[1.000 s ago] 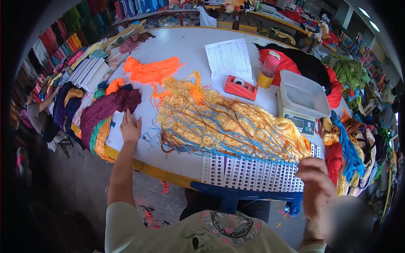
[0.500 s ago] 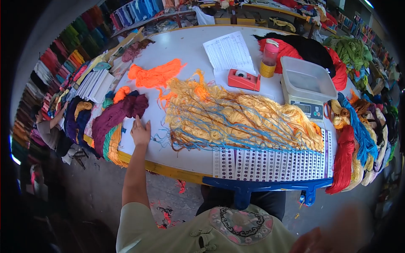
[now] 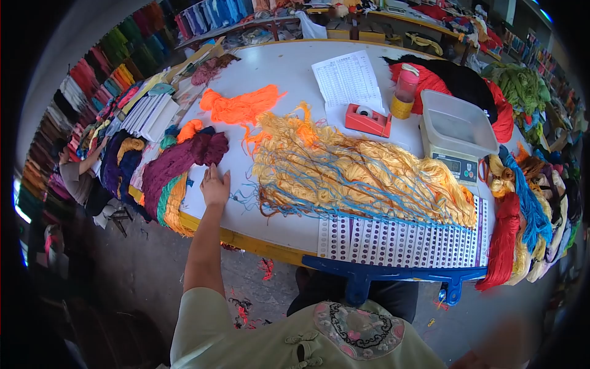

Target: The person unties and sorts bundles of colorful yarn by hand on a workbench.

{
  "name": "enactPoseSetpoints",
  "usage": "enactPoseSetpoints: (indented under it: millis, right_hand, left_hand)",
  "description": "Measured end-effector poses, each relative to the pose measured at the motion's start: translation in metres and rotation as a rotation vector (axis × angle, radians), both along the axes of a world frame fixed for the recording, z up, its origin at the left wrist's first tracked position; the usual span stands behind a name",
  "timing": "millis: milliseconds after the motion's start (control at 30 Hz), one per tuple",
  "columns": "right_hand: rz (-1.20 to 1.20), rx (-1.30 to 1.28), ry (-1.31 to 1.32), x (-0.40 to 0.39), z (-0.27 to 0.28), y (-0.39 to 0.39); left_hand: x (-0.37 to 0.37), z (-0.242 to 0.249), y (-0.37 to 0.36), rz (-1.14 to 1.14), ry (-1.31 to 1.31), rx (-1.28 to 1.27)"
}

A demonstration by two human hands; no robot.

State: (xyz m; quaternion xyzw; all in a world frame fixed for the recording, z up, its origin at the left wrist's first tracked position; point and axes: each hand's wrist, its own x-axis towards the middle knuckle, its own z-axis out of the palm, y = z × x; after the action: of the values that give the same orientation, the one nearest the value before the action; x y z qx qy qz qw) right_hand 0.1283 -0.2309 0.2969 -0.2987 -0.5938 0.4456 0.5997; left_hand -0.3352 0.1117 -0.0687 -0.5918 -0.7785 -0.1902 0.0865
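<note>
My left hand [image 3: 216,187] lies on the white tabletop with its fingers spread, just below the end of a maroon yarn bundle [image 3: 178,160]. Nothing shows in its grasp. To its right, pale yellow yarn mixed with blue and brown strands [image 3: 362,172] spreads over the table. Bright orange yarn [image 3: 243,104] lies above it. My right hand [image 3: 507,344] is a blur at the lower right, close to the camera, and its fingers cannot be made out. Punched cards [image 3: 399,243] run along the front edge beneath the yellow yarn.
A clear plastic tub [image 3: 458,123] sits on a scale [image 3: 458,167]. Nearby are a red tape dispenser [image 3: 367,120], a pink-lidded bottle [image 3: 404,92] and a printed sheet [image 3: 347,80]. Red yarn [image 3: 503,240] hangs off the right side. A person [image 3: 77,178] is at the far left.
The view has shifted, so the table's contents appear slightly farther right. My left hand remains by the maroon yarn. My right hand's blur has become smaller and lower.
</note>
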Motion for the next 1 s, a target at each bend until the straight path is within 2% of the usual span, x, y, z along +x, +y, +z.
enactPoseSetpoints:
  millis: [33,133,233,333,500,533,567,633,733,800,900,1000]
  right_hand:
    - [0.034,-0.014,-0.001,0.007,0.001,-0.002]
    - [-0.071,-0.127,-0.060,0.009,0.015,-0.016]
    - [-0.082,-0.012,0.095,-0.004,0.007,-0.014]
    - [0.127,0.061,0.184,0.017,-0.002,-0.007]
    - [0.380,0.108,0.077,0.048,-0.003,-0.002]
    - [0.543,0.146,-0.012,0.067,0.004,0.006]
    - [0.517,0.227,-0.035,0.075,-0.003,0.002]
    - [0.478,0.307,0.130,0.066,-0.014,-0.001]
    - [0.397,0.541,0.008,0.053,-0.018,-0.002]
    - [0.193,0.532,-0.026,0.033,-0.013,-0.020]
    - [0.112,0.582,-0.114,0.042,-0.015,-0.032]
    - [0.130,0.707,-0.130,0.054,-0.031,-0.022]
  left_hand:
    - [-0.001,0.000,-0.001,-0.002,0.010,0.004]
    - [0.002,0.004,-0.003,0.004,-0.006,0.004]
    - [0.002,0.003,-0.002,0.003,-0.015,0.019]
    - [0.000,0.002,-0.002,-0.006,-0.004,0.034]
    - [-0.015,-0.011,0.006,-0.084,-0.072,0.081]
    - [-0.018,-0.014,0.006,-0.090,-0.073,0.087]
    - [-0.017,-0.014,0.007,-0.091,-0.075,0.095]
    - [-0.005,-0.001,-0.001,-0.049,-0.074,0.061]
    - [-0.003,0.000,-0.003,-0.040,-0.054,0.050]
    - [-0.005,0.000,-0.002,-0.041,-0.061,0.040]
    - [-0.002,0.001,-0.003,-0.024,-0.061,0.030]
    - [-0.003,-0.003,-0.001,-0.023,-0.058,0.038]
